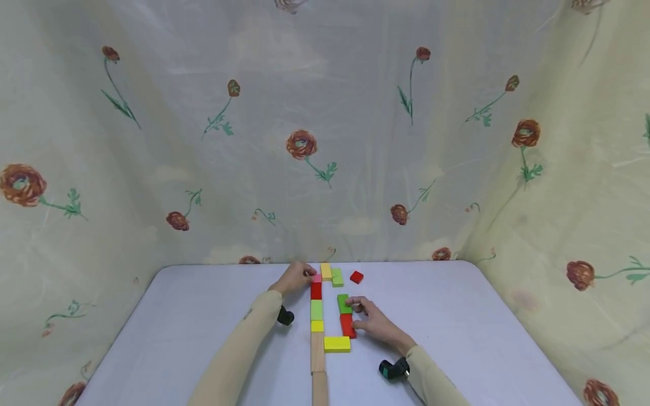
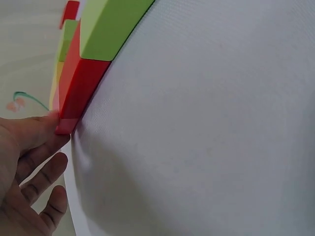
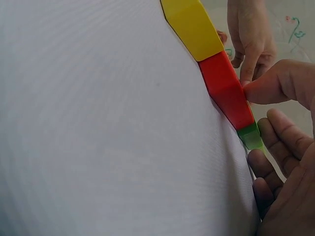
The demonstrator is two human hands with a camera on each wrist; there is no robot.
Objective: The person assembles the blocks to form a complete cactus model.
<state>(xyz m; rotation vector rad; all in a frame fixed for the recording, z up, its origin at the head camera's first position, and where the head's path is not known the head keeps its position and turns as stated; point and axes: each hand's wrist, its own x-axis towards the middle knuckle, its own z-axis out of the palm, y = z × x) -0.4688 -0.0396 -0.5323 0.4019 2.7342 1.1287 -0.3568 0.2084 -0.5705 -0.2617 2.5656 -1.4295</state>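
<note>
In the head view, my left hand (image 1: 295,277) pinches a pink block (image 1: 317,278) at the far end of the left row. The left wrist view has the thumb and index finger of that hand (image 2: 30,160) at the pink block (image 2: 66,126), against a red block (image 2: 76,93). My right hand (image 1: 380,326) touches the right row, its thumb at the side of a red block (image 1: 347,326) and a finger over a dark green block (image 1: 342,303). In the right wrist view, the fingers of this hand (image 3: 290,157) are loosely bent beside the green block (image 3: 251,136).
The left row continues toward me with light green (image 1: 317,310), small yellow (image 1: 317,326) and wooden blocks (image 1: 317,354). A yellow block (image 1: 337,344) lies crosswise. Beyond are a pale orange block (image 1: 326,272), a light green one (image 1: 337,277) and a separate red one (image 1: 357,277).
</note>
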